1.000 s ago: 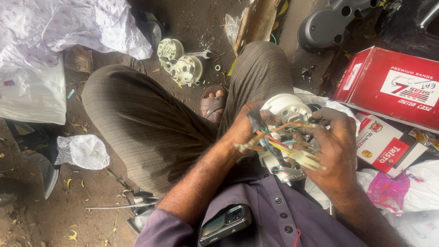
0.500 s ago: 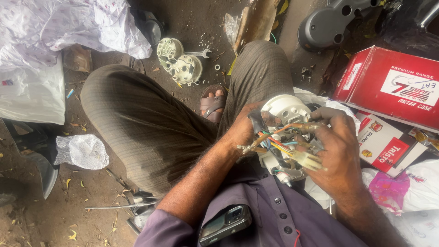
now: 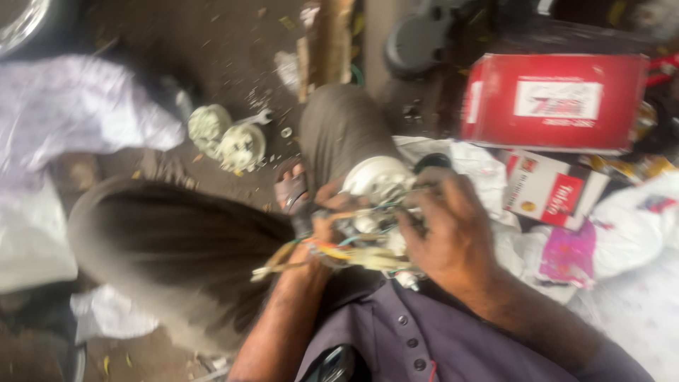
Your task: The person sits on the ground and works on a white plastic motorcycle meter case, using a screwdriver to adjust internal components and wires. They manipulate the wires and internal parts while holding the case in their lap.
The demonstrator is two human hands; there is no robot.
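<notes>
Both hands on the white round housing [image 3: 378, 180] in my lap, left hand [image 3: 327, 225] curled round its loose coloured wires [image 3: 332, 249], right hand [image 3: 445, 230] clamped over the top; wiring's untidy, not tucked in yet, so prob midway.

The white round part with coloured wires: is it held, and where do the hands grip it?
Yes. Both hands hold the white round part: left hand at its wired underside, right hand over its side.

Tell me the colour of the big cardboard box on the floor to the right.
The big box is red with a white label panel, seen in the head view.
</notes>
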